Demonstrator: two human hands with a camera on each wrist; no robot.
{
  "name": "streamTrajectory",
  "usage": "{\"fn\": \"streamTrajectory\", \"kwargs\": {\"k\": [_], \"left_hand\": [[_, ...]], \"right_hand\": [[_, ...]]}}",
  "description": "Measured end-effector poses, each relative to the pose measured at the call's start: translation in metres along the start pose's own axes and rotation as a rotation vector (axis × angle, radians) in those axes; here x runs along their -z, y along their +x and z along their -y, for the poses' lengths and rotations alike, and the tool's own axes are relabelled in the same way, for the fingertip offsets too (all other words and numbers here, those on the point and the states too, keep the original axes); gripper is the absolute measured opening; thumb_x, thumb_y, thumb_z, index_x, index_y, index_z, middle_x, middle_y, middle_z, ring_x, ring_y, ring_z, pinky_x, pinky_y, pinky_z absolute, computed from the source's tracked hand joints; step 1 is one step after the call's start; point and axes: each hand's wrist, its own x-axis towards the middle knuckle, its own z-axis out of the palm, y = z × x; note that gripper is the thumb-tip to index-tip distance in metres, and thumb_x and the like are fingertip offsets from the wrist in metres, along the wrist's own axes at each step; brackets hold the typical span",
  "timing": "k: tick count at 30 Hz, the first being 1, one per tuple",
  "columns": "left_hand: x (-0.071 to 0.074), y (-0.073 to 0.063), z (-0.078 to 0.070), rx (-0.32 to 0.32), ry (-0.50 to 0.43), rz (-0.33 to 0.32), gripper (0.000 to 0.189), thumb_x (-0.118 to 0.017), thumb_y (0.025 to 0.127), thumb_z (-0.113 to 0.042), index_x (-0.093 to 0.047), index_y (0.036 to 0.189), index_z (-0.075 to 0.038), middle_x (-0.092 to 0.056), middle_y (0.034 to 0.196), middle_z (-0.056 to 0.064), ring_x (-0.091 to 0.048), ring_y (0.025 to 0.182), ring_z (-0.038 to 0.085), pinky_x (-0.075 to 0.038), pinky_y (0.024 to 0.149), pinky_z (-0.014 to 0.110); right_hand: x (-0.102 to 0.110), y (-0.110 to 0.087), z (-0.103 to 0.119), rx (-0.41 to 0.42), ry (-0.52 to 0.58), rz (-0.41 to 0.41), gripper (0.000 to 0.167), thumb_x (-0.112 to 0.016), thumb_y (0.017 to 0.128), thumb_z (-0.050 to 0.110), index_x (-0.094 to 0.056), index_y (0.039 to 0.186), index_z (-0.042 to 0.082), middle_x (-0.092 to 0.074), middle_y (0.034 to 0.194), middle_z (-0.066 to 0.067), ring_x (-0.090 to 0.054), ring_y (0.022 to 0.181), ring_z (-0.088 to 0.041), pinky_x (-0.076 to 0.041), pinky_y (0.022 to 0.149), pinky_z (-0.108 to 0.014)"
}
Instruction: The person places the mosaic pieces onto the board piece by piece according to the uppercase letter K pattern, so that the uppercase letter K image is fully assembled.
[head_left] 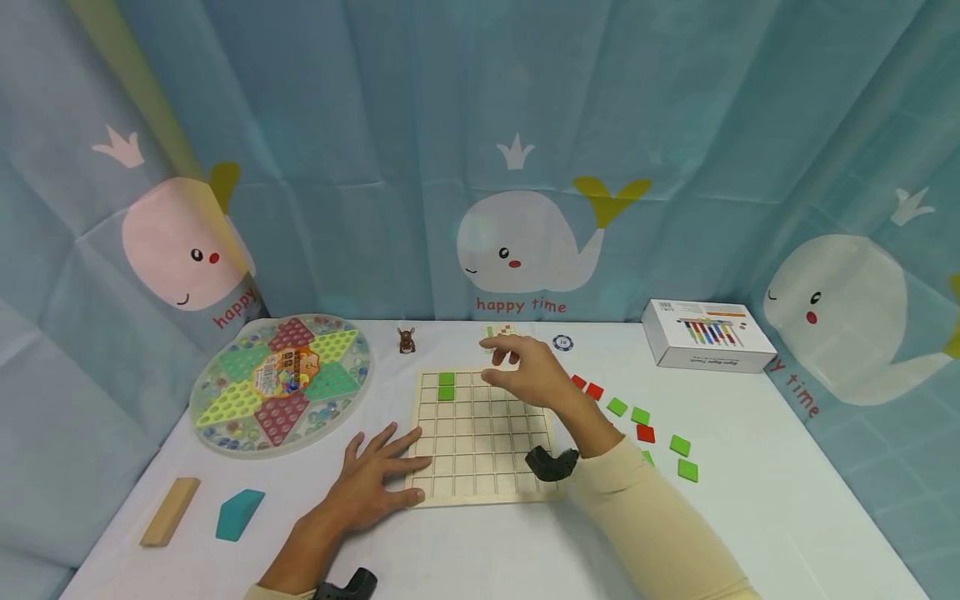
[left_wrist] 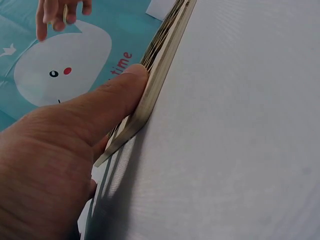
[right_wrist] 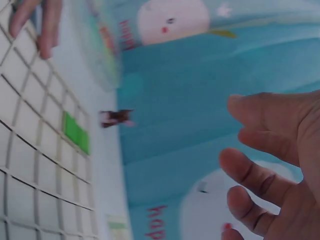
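A wooden grid board (head_left: 480,458) lies on the white table, and two green square tiles (head_left: 447,386) sit one behind the other in its far left cells. My left hand (head_left: 367,483) rests with spread fingers on the board's left edge; in the left wrist view its thumb (left_wrist: 115,97) touches the near rim. Above the far right part of the board is my right hand (head_left: 528,371), its fingers loosely bent and apart. Nothing shows between those fingers (right_wrist: 260,175) in the right wrist view. Behind this hand a small patterned card (head_left: 498,332) is partly hidden.
Loose green tiles (head_left: 680,445) and red tiles (head_left: 645,433) lie scattered right of the board. A Chinese checkers board (head_left: 225,367), wooden block (head_left: 171,512) and teal block (head_left: 238,515) are at left. Along the back stand a brown figurine (head_left: 407,340), chip (head_left: 562,342) and white box (head_left: 705,335).
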Motion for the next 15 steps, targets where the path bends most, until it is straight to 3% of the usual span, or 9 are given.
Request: {"fn": "streamTrajectory", "kwargs": {"k": [7, 15], "left_hand": [[0.001, 0.0, -0.001, 0.0, -0.01, -0.004, 0.047, -0.073, 0.079, -0.049, -0.071, 0.119, -0.024, -0.044, 0.147, 0.001, -0.025, 0.139, 0.038, 0.001, 0.102, 0.067], [-0.001, 0.0, 0.0, 0.001, -0.007, -0.01, 0.047, -0.073, 0.079, -0.051, -0.072, 0.119, -0.025, -0.044, 0.147, 0.001, -0.025, 0.139, 0.038, 0.0, 0.102, 0.067]], "right_hand": [[0.038, -0.039, 0.005, 0.087, -0.018, -0.112, 0.044, -0.076, 0.083, 0.015, -0.065, 0.126, 0.012, -0.061, 0.097, 0.005, -0.052, 0.091, -0.019, -0.045, 0.076, -0.04], [0.064, -0.08, -0.011, 0.073, -0.066, -0.191, 0.047, -0.077, 0.083, 0.014, -0.064, 0.128, 0.013, -0.061, 0.103, 0.006, -0.049, 0.101, -0.016, -0.043, 0.082, -0.042]]}}
